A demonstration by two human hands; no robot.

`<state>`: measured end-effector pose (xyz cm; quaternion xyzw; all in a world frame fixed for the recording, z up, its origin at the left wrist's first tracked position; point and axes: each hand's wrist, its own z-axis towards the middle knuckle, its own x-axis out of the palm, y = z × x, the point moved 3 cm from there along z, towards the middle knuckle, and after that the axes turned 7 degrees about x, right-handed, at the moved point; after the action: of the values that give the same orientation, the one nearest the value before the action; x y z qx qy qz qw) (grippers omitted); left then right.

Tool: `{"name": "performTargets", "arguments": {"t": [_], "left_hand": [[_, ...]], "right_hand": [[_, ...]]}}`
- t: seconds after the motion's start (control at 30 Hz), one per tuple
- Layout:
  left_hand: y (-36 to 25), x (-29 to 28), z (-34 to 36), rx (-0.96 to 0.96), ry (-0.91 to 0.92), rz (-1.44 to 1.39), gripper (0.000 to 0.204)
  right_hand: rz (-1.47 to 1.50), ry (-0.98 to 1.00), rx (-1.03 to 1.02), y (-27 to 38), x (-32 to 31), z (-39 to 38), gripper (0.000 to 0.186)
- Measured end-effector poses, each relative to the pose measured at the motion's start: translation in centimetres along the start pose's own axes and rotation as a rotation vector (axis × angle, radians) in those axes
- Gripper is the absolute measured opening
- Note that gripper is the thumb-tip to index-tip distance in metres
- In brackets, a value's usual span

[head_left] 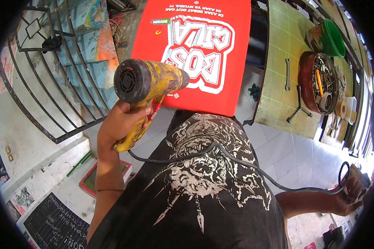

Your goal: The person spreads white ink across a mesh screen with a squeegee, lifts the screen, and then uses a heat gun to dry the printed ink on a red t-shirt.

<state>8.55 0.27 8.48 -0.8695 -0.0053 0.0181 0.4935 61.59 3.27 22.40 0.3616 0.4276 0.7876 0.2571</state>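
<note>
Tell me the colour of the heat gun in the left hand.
Yellow, heavily smeared with dark grime, with a black rear vent; the head view shows the heat gun in the left hand.

A floor of pale square tiles (286, 153) runs under a long workbench (278, 62) topped with a green gridded mat. On the left a black metal railing (50, 83) borders paint-stained steps (91, 62). A white, smudged wall (25, 137) carries small posters, with a chalkboard (54, 226) near its lower corner. Bright daylight fills the room.
</note>
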Motion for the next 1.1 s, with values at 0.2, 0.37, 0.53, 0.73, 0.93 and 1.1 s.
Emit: {"name": "performTargets", "arguments": {"t": [0.2,0.37,0.53,0.73,0.93,1.1], "left_hand": [[-0.5,1.6,0.7,-0.010,0.056,0.060,0.018],[-0.2,2.6,0.8,-0.041,0.046,0.051,0.019],[-0.4,3.9,0.9,-0.016,0.104,0.050,0.021],[-0.6,5.6,1.1,-0.029,0.086,0.023,0.022],[-1.0,6.6,1.7,-0.044,0.149,0.053,0.021],[-1.2,7.5,2.2,-0.039,0.194,0.069,0.017]], "right_hand": [[0.297,0.496,0.267,0.6,-5.2,3.9,0.016],[0.345,0.539,0.306,0.3,-4.5,3.7,0.014],[0.395,0.506,0.291,0.1,-4.7,3.9,0.012],[0.481,0.492,0.381,0.2,-5.5,4.5,0.013],[0.453,0.560,0.395,0.0,-6.2,5.1,0.022],[0.391,0.442,0.354,-0.1,-7.4,5.5,0.022]]}}
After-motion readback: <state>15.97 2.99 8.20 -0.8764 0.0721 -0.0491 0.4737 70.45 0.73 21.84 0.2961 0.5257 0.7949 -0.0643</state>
